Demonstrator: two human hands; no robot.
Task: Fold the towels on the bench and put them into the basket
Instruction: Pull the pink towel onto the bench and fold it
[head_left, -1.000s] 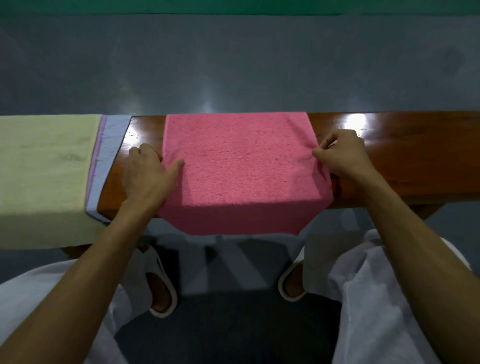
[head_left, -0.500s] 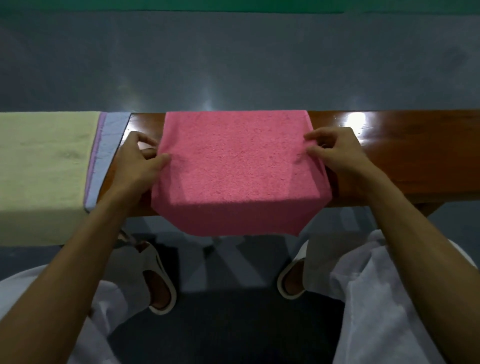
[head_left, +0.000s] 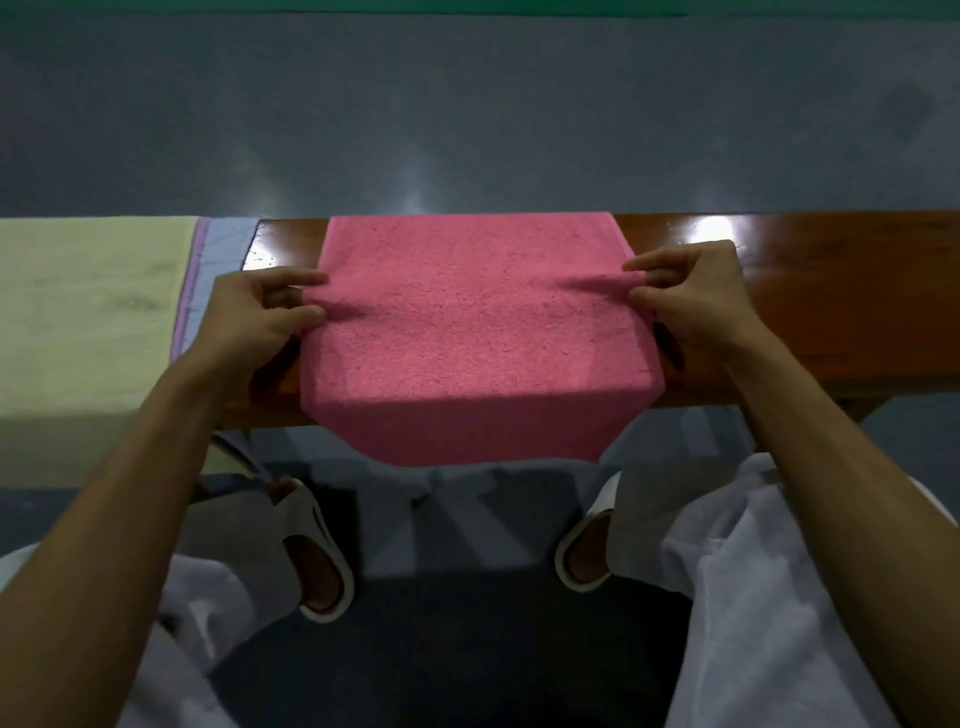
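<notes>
We look down on a long wooden counter (head_left: 831, 301), dark reddish brown and polished enough that two bright patches of ceiling light gleam on its top. A pink towel (head_left: 478, 332) lies across the middle of it, its far edge at the counter's back edge and its near edge hanging over the front towards us. Our left hand (head_left: 254, 317) pinches the towel's left edge between thumb and fingertips, and our right hand (head_left: 691, 296) pinches the right edge the same way, so the cloth puckers slightly at each grip. At the counter's left end a pale yellow-green towel (head_left: 88, 312) is spread flat and droops over the front, lying on top of a blue and lilac towel (head_left: 218, 249) whose border shows along its right side. Beyond the counter stretches a smooth grey floor (head_left: 467, 119) with soft reflections of light, and a green strip (head_left: 467, 5) runs along the top of the view. Below the counter we see our knees in white trousers (head_left: 779, 597) and our feet in pale sandals (head_left: 317, 551) on the dark floor.
</notes>
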